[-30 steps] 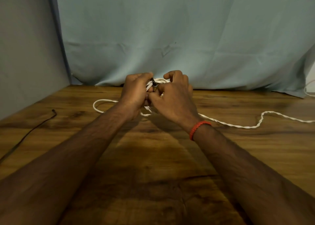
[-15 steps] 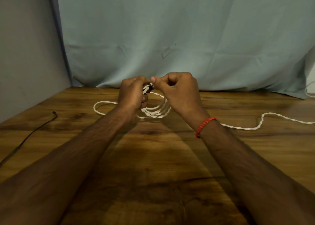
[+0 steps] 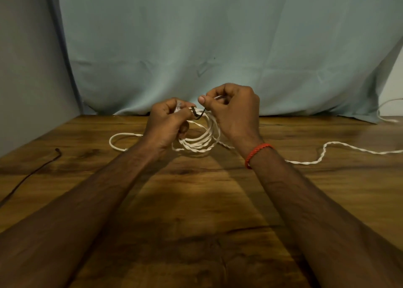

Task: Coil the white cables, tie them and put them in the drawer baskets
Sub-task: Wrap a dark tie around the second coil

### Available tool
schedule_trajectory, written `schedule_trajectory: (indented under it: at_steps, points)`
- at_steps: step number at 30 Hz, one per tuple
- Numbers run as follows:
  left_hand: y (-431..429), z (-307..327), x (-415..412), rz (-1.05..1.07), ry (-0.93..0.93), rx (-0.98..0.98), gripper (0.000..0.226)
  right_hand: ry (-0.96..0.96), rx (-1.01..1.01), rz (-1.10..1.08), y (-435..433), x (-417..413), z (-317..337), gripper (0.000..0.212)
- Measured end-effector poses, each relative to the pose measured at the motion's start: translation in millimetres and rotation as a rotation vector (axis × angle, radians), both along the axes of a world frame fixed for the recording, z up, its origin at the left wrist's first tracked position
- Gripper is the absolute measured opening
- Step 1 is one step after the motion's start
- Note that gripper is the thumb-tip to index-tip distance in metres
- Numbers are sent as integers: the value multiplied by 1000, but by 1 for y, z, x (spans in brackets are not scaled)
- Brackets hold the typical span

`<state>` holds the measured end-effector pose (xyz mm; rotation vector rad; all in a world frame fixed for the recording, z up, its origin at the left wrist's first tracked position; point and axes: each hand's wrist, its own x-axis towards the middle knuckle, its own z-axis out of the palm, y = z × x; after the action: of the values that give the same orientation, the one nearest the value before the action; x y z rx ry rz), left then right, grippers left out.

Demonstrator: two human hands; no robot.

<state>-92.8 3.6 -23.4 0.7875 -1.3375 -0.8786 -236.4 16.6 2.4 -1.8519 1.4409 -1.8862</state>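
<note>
A coil of white twisted cable [image 3: 200,140] hangs between my hands above the wooden table [image 3: 196,200]. My left hand [image 3: 166,124] grips the coil's top left. My right hand [image 3: 234,111] pinches a thin dark tie [image 3: 199,114] that loops around the coil's top strands. One loose end of the cable [image 3: 117,139] curves out to the left on the table. The other length [image 3: 327,152] trails off to the right edge. No drawer or basket shows in the view.
A thin black wire [image 3: 32,174] lies on the table at the left. A pale blue cloth [image 3: 218,48] hangs behind the table's far edge. Another white cable [image 3: 383,111] loops at the far right by the cloth.
My hands have drawn apart, the right one rising up and to the right. The dark tie now stretches between them, and the coil hangs open and in plain sight.
</note>
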Motion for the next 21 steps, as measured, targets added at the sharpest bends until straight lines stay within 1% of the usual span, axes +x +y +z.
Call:
schedule_trajectory:
  at_steps: [1, 4, 6, 8, 11, 13, 15, 17, 19, 21]
  points:
    - [0, 0, 0, 16, -31, -27, 11, -45, 11, 18, 1, 0, 1, 24]
    - [-1, -2, 0, 30, -87, -89, 20, -211, 48, 61, 4, 0, 1, 50]
    - [-3, -4, 1, 38, -107, -105, 23, -320, 87, 89, 4, 0, 0, 58]
    - [-3, -4, 2, 40, -103, -105, 25, -414, 114, 114, 3, 2, -1, 53]
    - [-2, -5, 1, 28, -69, -98, 28, -483, 115, 136, 0, 3, -3, 37]
    - [-1, -5, 0, 29, -36, -96, 31, -457, 129, 141, 0, 1, -2, 30]
    - [-1, -4, 0, 34, -16, -98, 32, -385, 153, 148, 0, -1, -1, 26]
    - [0, -4, -1, 47, -10, -96, 32, -258, 148, 135, 0, -1, 0, 26]
    - [-1, -3, 0, 67, -6, -87, 31, -120, 82, 102, 0, 2, -1, 29]
    - [-1, -3, 2, 85, -12, -83, 27, -82, 22, 92, 1, 4, -2, 35]
